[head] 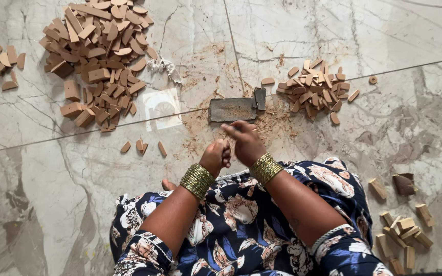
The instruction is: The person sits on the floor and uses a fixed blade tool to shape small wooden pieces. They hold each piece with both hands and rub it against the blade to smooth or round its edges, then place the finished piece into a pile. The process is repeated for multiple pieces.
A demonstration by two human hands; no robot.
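Head view, looking down on a seated worker's lap and a marble floor (52, 194). Left hand (216, 157) clenched into a fist, seemingly around a small piece too hidden to make out; right hand (245, 142) curled close against it, fingers bent over the same spot, contents likewise not discernible. Both hands poised just above the lap's front edge and directly before a dark rectangular sanding block (234, 109) lying on the floor amid brown dust. Large heap of tan wooden pieces (98, 56) at upper left, well apart from the hands; smaller heap of shaped pieces (313, 92) just right of the block; four stray pieces (141, 147) between the large heap and the hands; chunkier blocks (405, 230) at lower right beside the knee. Probable hazards, as judged: slipping of the tiny held piece from the tight pinch and loss among the dust or fabric folds; grazing of fingertips on the abrasive block, given the small size of the work; mixing of finished and unfinished stock if a piece lands in the wrong heap; snagging of the stacked gold bangles (196, 180) on the patterned dress (241, 230) during quick strokes.
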